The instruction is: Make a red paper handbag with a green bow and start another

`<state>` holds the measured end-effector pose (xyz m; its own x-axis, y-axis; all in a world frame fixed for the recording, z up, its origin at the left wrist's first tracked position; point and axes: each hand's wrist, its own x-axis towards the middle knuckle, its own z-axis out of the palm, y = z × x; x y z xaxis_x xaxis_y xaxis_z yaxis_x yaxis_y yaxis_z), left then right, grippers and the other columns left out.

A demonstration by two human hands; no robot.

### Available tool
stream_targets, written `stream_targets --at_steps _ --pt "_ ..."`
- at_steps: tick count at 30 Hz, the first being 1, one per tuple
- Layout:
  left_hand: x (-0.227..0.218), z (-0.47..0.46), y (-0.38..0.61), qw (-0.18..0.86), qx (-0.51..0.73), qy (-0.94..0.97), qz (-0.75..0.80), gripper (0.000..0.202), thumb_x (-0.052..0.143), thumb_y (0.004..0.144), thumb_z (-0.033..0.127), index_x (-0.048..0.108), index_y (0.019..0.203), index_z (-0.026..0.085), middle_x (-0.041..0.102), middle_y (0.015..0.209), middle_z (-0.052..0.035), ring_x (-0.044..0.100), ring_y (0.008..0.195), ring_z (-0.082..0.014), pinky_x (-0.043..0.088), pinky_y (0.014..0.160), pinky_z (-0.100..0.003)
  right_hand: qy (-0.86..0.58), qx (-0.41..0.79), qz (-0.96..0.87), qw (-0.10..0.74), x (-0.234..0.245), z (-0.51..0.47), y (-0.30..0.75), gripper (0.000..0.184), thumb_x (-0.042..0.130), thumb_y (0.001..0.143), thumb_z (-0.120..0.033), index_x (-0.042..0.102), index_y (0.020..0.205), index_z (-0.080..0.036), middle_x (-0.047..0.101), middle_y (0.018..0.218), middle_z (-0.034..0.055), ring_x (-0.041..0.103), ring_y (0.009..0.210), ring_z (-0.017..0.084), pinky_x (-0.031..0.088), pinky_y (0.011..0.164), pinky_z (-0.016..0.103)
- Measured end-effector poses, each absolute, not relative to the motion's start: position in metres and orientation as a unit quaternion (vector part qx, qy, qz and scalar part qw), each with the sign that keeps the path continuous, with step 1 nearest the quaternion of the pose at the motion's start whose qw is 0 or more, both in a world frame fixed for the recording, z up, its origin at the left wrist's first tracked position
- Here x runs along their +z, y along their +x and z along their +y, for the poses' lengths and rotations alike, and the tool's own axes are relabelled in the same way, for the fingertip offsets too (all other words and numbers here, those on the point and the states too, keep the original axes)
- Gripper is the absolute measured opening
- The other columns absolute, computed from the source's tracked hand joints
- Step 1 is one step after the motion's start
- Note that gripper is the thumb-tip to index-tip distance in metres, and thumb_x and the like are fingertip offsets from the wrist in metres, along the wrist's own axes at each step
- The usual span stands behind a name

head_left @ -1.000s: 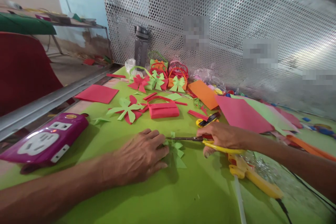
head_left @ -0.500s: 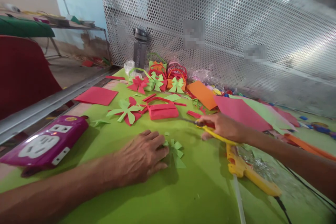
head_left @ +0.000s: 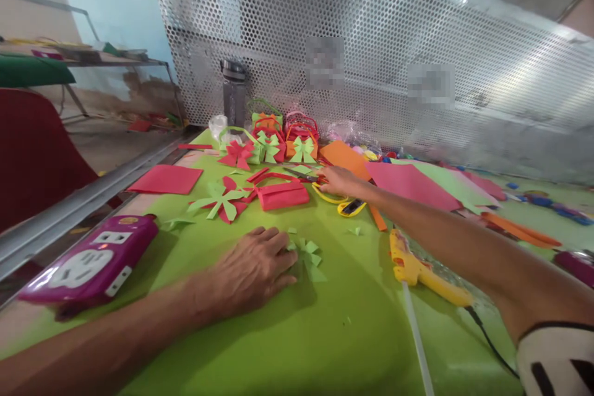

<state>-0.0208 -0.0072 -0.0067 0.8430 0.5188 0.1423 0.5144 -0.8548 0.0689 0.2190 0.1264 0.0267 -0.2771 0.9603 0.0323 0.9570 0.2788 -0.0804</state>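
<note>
- The left hand (head_left: 253,269) lies flat near the green surface's (head_left: 278,346) front edge, fingers (head_left: 278,247) open, their tips touching the small light-green folded paper bow (head_left: 310,255) just right of them.
- The right hand (head_left: 336,180) is stretched toward the far edge, fingers curled around yellow-handled metal scissors (head_left: 323,196).

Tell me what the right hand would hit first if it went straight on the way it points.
Probably the paper bags with bows in front of the mesh screen, though depth is unclear.

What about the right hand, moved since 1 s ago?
Yes. Right hand with scissors went from the green paper bow forward to the red paper bag.
</note>
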Motion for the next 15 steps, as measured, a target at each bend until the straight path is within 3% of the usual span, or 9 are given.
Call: stream_targets --at_steps 3,5,9,15 --pt "-0.006 -0.007 -0.02 0.009 0.079 0.961 0.263 0.022 0.053 0.091 0.035 0.063 0.096 0.017 0.056 0.088 -0.007 0.052 0.078 -0.0213 0.042 0.07 -0.035 -0.592 0.03 -0.802 0.065 0.034 0.098 0.205 0.029 0.052 0.081 -0.017 0.065 0.108 -0.013 0.065 0.11 0.0146 0.058 0.103 0.026 0.041 0.079 0.03" --pt "-0.007 -0.007 -0.02 0.001 0.085 0.962 0.26 0.021 0.053 0.09 0.035 0.063 0.096 0.017 0.057 0.088 -0.0072 0.053 0.077 -0.0212 0.042 0.07 -0.035 -0.566 0.07 -0.819 0.065 0.036 0.074 0.194 0.025 0.046 0.085 -0.019 0.068 0.098 -0.015 0.069 0.097 0.0084 0.062 0.088 0.019 0.041 0.073 0.025" --pt "-0.009 -0.006 -0.02 -0.006 0.091 0.963 0.253 0.022 0.053 0.09 0.035 0.064 0.094 0.016 0.057 0.087 -0.008 0.053 0.077 -0.022 0.042 0.069 -0.035 -0.516 0.172 -0.839 0.022 0.031 0.038 0.178 0.021 0.049 0.079 -0.016 0.07 0.082 -0.014 0.068 0.069 -0.0005 0.058 0.062 0.011 0.037 0.056 0.02" --pt "-0.008 -0.007 -0.02 -0.006 0.08 0.963 0.259 0.024 0.051 0.091 0.036 0.064 0.096 0.016 0.057 0.088 -0.008 0.053 0.077 -0.022 0.042 0.07 -0.036 -0.517 0.222 -0.826 -0.002 0.02 0.032 0.177 0.015 0.055 0.068 -0.014 0.069 0.074 -0.014 0.064 0.064 -0.0007 0.053 0.058 0.011 0.033 0.05 0.02"
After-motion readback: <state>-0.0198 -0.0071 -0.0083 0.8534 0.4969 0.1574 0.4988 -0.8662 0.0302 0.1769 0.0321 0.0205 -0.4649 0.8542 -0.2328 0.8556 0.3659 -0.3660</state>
